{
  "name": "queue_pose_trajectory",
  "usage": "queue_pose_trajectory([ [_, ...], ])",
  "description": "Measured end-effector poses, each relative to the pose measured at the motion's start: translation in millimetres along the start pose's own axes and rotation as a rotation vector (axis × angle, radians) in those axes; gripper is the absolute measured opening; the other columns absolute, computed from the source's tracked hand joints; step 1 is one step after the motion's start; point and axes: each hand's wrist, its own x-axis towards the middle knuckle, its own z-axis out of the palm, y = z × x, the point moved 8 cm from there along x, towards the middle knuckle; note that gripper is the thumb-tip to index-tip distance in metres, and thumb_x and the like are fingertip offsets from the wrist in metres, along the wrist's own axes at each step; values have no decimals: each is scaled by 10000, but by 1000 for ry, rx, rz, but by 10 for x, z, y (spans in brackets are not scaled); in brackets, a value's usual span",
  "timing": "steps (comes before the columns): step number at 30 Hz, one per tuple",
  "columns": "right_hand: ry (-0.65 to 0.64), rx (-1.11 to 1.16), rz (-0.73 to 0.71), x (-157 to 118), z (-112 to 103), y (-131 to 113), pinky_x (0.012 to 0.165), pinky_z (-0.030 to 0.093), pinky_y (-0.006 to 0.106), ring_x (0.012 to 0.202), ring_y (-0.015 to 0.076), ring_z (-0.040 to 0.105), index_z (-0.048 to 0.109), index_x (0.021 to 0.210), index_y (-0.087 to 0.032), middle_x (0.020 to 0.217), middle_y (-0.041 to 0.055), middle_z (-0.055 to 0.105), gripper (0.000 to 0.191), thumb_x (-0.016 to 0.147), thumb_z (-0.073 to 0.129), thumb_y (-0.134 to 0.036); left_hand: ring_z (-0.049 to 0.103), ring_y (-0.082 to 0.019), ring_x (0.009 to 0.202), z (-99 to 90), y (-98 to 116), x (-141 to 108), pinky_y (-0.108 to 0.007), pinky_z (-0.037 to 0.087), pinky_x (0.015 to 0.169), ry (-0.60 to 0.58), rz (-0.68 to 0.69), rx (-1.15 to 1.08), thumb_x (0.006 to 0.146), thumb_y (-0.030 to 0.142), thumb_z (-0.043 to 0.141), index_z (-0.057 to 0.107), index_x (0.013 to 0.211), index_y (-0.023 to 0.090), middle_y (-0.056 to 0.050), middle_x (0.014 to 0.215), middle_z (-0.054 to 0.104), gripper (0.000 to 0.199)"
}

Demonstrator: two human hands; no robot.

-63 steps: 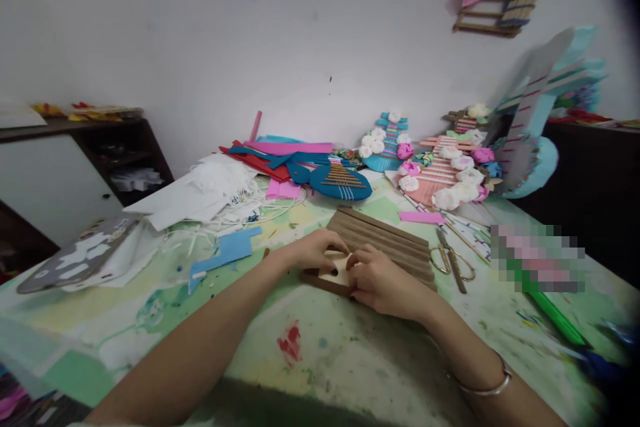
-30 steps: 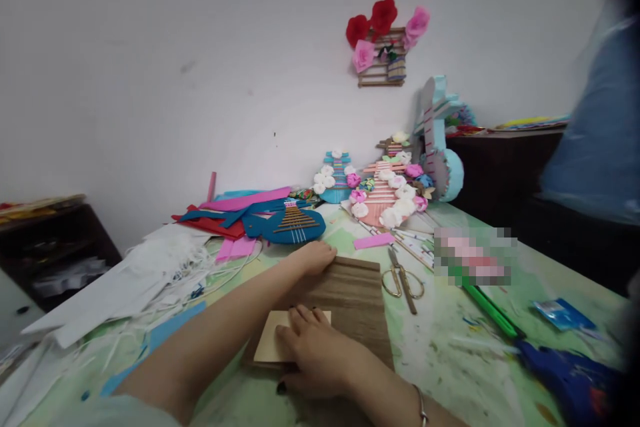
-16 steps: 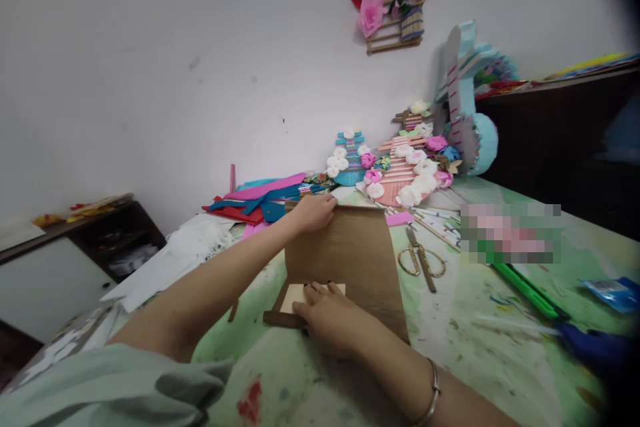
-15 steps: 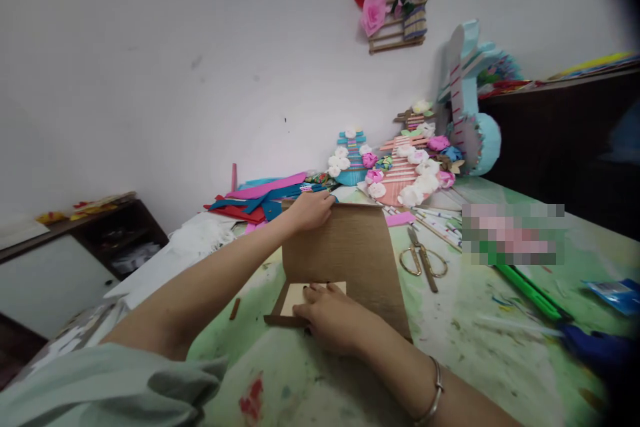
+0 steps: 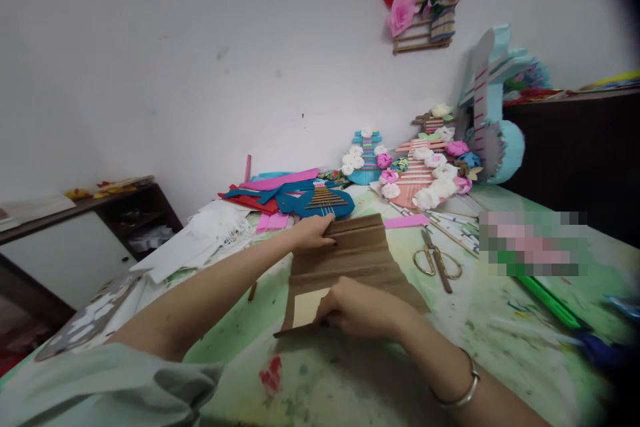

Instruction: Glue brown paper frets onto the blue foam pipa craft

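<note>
A sheet of brown paper [image 5: 350, 253], creased across its middle, lies on the table in front of me. On its near left part rests a small cream card [image 5: 306, 307]. My left hand [image 5: 316, 233] is closed on the paper's far left edge. Bent fingers of my right hand [image 5: 363, 307] are closed at the near edge, beside the card's right side; they seem to pinch the paper, though the fingertips are partly hidden. Right of the paper lie gold-handled scissors [image 5: 436, 263]. A blue guitar-shaped craft [image 5: 317, 202] lies just beyond my left hand.
Flower-trimmed guitar crafts [image 5: 415, 177] lean by the wall. White paper sheets [image 5: 185, 247] lie at the left, several pens [image 5: 457, 230] behind the scissors. A green cutter [image 5: 555, 300] and a blue glue gun [image 5: 605, 350] lie at the right. A small brown strip [image 5: 253, 291] is left of the paper.
The brown paper's raised far part has come down lower and now shows creases. My right hand has gone from flat on the card to bent fingers at the near edge. The view has shifted left.
</note>
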Motion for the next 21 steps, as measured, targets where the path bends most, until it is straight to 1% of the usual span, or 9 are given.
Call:
queue_pose_trajectory([
  [2,-65,2,-30,-11,44,-14,650,389,213,767,142,614,727,929,-220,868,15,714,296,746,531,-95,623,-235,842,25,35,-46,-298,435,655,17,5,-15,813,349,560,491,1053,174,-85,941,649,305],
  [4,-117,-24,-52,-4,100,-29,655,383,222,775,149,600,727,840,-198,846,17,699,215,713,577,-111,608,-233,899,31,52,-91,-304,438,708,34,7,-17,836,266,518,511,1031,165,-93,970,639,220],
  [6,-112,-49,-63,23,134,-41,680,378,236,803,159,585,710,789,-182,833,22,681,163,690,605,-107,596,-226,916,4,52,-118,-303,435,730,48,11,-7,858,233,475,540,983,164,-98,986,625,156],
  [7,-81,-58,-57,42,134,-39,699,375,245,829,165,577,699,775,-178,834,25,673,151,687,607,-97,593,-220,909,-30,44,-122,-300,434,725,59,12,2,873,225,449,552,963,166,-98,997,616,148],
  [10,69,-80,-6,93,93,17,768,358,280,940,192,542,660,737,-172,881,37,653,123,705,597,-71,587,-207,869,-222,-6,-102,-293,425,685,120,-1,40,912,220,373,563,973,171,-98,1039,586,205],
  [12,163,-108,30,115,62,88,806,348,304,991,204,520,628,723,-163,918,47,641,102,726,591,-67,580,-204,868,-400,-41,-76,-288,416,674,176,-14,65,928,235,350,561,990,167,-101,1063,568,231],
  [14,224,-141,54,132,45,166,850,345,329,1026,211,510,608,749,-155,953,59,633,91,744,586,-66,573,-201,868,-579,-68,-52,-286,407,671,230,-26,85,937,249,341,559,1007,161,-104,1067,558,245],
  [17,286,-181,102,134,18,289,932,329,379,1121,238,478,605,859,-146,1025,89,624,119,768,583,-72,568,-199,831,-809,-99,-27,-289,392,653,310,-50,109,936,243,344,565,1023,152,-107,1038,560,254],
  [21,298,-204,135,102,-4,366,984,320,436,1219,276,426,579,986,-147,1133,128,599,229,766,614,-95,569,-192,795,-984,-131,8,-288,378,638,383,-58,123,918,225,384,594,975,146,-111,985,585,231],
])
